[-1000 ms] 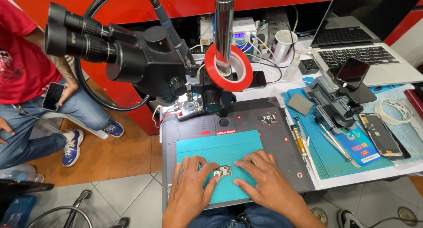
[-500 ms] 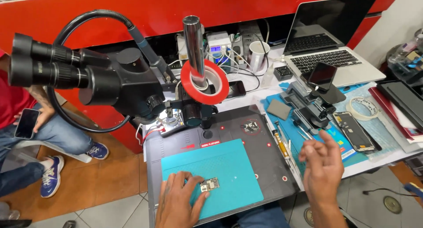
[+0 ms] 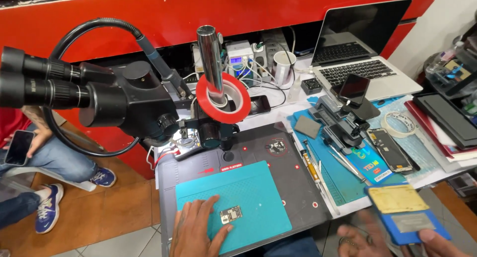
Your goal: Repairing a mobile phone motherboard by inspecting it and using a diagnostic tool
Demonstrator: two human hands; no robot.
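My left hand [image 3: 195,230] lies flat on the teal mat [image 3: 258,197], fingers spread, its thumb beside a small circuit board [image 3: 231,215] that rests on the mat. My right hand [image 3: 433,240] is at the bottom right corner, below the table edge, gripping a blue rectangular pad [image 3: 407,213] with a yellow panel and a grey panel on top. Only its fingertips show. A blurred shape near the lower edge [image 3: 362,234] sits left of that pad. The black stereo microscope [image 3: 114,100] hangs over the left of the dark work platform [image 3: 298,172].
A red tape roll [image 3: 223,98] rings the microscope post. A laptop [image 3: 357,63], a white mug [image 3: 283,68], a phone clamp jig [image 3: 345,113], a bare phone screen [image 3: 390,147], tweezers [image 3: 313,170] and a white tape ring [image 3: 400,124] crowd the right. A seated person [image 3: 30,147] holds a phone at left.
My right hand left the mat, swung out to the right, and now holds the blue pad low at the table's corner. My left hand stayed beside the circuit board.
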